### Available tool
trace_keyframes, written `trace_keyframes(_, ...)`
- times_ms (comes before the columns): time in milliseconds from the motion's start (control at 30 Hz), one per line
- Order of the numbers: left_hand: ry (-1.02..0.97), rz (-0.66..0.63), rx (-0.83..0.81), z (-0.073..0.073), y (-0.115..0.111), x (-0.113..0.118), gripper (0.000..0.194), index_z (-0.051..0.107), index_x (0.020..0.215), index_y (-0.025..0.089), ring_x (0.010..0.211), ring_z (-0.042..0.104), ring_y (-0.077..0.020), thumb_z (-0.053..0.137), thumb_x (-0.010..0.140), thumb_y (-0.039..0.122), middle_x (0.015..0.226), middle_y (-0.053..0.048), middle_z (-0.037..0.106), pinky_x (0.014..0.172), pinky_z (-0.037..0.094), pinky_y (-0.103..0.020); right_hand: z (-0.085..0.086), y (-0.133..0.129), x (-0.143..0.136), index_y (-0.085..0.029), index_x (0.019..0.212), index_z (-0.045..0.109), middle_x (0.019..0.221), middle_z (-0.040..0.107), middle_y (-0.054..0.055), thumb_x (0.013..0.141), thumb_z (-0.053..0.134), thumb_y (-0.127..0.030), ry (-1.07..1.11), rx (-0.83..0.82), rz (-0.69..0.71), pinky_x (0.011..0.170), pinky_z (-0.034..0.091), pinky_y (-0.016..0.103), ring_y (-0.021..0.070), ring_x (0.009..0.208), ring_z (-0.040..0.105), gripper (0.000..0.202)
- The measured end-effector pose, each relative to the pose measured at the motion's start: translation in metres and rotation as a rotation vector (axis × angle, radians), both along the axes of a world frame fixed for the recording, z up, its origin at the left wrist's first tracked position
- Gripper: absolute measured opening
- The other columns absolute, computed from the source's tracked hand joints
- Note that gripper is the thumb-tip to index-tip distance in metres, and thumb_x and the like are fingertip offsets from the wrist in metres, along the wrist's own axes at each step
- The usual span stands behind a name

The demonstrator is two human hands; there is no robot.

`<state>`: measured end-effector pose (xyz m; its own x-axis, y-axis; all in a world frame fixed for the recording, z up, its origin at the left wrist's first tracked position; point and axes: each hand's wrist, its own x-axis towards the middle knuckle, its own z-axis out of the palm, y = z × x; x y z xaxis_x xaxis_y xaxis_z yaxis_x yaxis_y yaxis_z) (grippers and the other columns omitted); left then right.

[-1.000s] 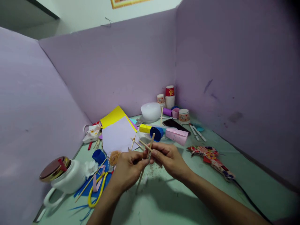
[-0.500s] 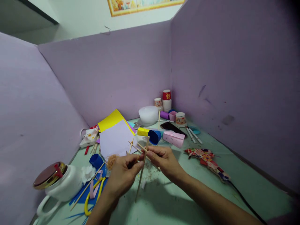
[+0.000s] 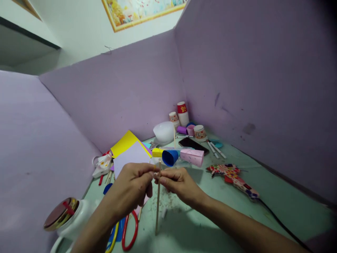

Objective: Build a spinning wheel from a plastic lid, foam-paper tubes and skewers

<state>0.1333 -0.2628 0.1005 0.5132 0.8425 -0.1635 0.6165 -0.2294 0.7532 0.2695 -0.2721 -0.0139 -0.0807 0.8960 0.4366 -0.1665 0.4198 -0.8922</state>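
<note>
Both hands meet over the middle of the table. My left hand (image 3: 137,184) is closed at the fingertips beside the upper part of a thin wooden stick (image 3: 158,207); what it pinches is too small to make out. From the right, my right hand (image 3: 181,182) pinches the same stick near its top, thumb in front. The stick hangs nearly upright, its lower end near the green tabletop. Any other sticks at the fingertips are hidden by the hands.
Paper tubes in blue (image 3: 170,158) and pink (image 3: 192,157) lie beyond the hands. A patterned glue gun (image 3: 233,177) is at right, its cord running forward. Left are a white teapot (image 3: 79,214) and red-handled scissors (image 3: 130,232). Cups (image 3: 200,133) and a white bowl (image 3: 163,132) stand behind.
The view has tilted and shifted. My left hand has turned over more, its fingers reaching to the stick's top. The stick is more upright, and red scissor handles now show.
</note>
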Motion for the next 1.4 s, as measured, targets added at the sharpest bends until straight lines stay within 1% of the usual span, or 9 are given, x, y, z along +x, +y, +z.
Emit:
trace_keyframes(200,0.082,-0.114,0.401,-0.020,-0.012,0.002,0.028,0.069,0.089,0.016,0.047,0.047,-0.0073,0.043,0.084,0.023,0.053,0.003,0.055,0.046,0.036,-0.017,-0.001,0.000,-0.002,-0.013,0.074,0.071,0.060,0.049,-0.001,0.080,0.056,-0.029,0.050,0.025,-0.013,0.049,0.031,0.021,0.0079,0.053,0.041,0.023)
trace_keyframes(400,-0.081,-0.118,1.066,-0.069,-0.020,-0.006,0.030,0.061,0.109,0.016,0.073,0.063,-0.0135,0.047,0.083,0.010,0.079,-0.004,0.066,0.068,0.049,-0.023,0.000,-0.001,-0.004,-0.013,0.071,0.070,0.061,0.047,-0.002,0.081,0.057,-0.036,0.064,0.029,-0.043,0.049,0.031,0.021,0.0084,0.055,0.040,0.028)
trace_keyframes(533,-0.163,-0.077,1.220,-0.088,-0.022,-0.010,0.033,0.057,0.111,0.015,0.080,0.063,-0.0139,0.050,0.080,0.005,0.085,-0.006,0.066,0.073,0.050,-0.023,0.001,-0.004,-0.005,-0.013,0.072,0.069,0.062,0.047,-0.001,0.082,0.057,-0.037,0.048,0.018,-0.041,0.051,0.032,0.021,0.0086,0.057,0.040,0.029)
trace_keyframes(700,-0.097,-0.089,1.433,-0.090,-0.021,-0.013,0.026,0.057,0.101,0.011,0.084,0.064,-0.0166,0.054,0.077,0.002,0.085,-0.010,0.066,0.076,0.050,-0.024,0.004,-0.006,-0.003,-0.013,0.070,0.068,0.061,0.048,-0.002,0.081,0.058,-0.037,0.033,0.001,-0.038,0.055,0.033,0.022,0.0095,0.057,0.041,0.028)
trace_keyframes(833,-0.094,-0.162,1.343,-0.091,-0.021,-0.009,0.022,0.056,0.096,0.012,0.081,0.064,-0.0159,0.050,0.078,0.002,0.084,-0.010,0.066,0.072,0.049,-0.023,0.004,-0.004,-0.003,-0.013,0.068,0.067,0.061,0.050,-0.001,0.081,0.057,-0.035,0.032,0.009,-0.036,0.058,0.034,0.023,0.0107,0.060,0.043,0.027)
trace_keyframes(1000,-0.118,-0.239,1.184,-0.100,-0.027,-0.005,0.018,0.052,0.073,0.018,0.070,0.060,-0.0145,0.043,0.079,0.003,0.070,-0.005,0.060,0.055,0.040,-0.022,0.001,-0.003,-0.004,-0.013,0.067,0.067,0.064,0.053,0.001,0.079,0.057,-0.031,0.001,-0.009,-0.083,0.061,0.035,0.024,0.0122,0.065,0.047,0.024)
trace_keyframes(1233,-0.273,-0.031,0.796,-0.123,-0.034,-0.023,0.013,0.050,0.074,0.019,0.054,0.047,-0.0103,0.044,0.085,0.018,0.062,0.001,0.048,0.052,0.036,-0.022,0.002,-0.005,-0.010,-0.015,0.076,0.071,0.065,0.056,0.000,0.075,0.063,-0.031,0.083,-0.040,-0.020,0.063,0.037,0.024,0.0127,0.064,0.047,0.018)
trace_keyframes(1300,-0.325,0.005,0.731,-0.120,-0.041,-0.022,0.011,0.052,0.078,0.019,0.058,0.049,-0.0117,0.045,0.085,0.022,0.066,0.000,0.052,0.054,0.038,-0.023,0.004,-0.005,-0.010,-0.015,0.074,0.070,0.065,0.056,0.000,0.075,0.062,-0.030,0.076,-0.032,-0.036,0.064,0.037,0.025,0.0130,0.065,0.048,0.017)
trace_keyframes(1400,-0.329,0.043,0.695,-0.097,-0.051,-0.014,0.014,0.058,0.074,0.019,0.056,0.049,-0.0110,0.049,0.084,0.024,0.064,0.000,0.054,0.053,0.036,-0.023,0.004,-0.006,-0.010,-0.015,0.072,0.068,0.063,0.054,0.000,0.077,0.060,-0.029,0.029,0.004,-0.074,0.064,0.037,0.025,0.0125,0.064,0.047,0.017)
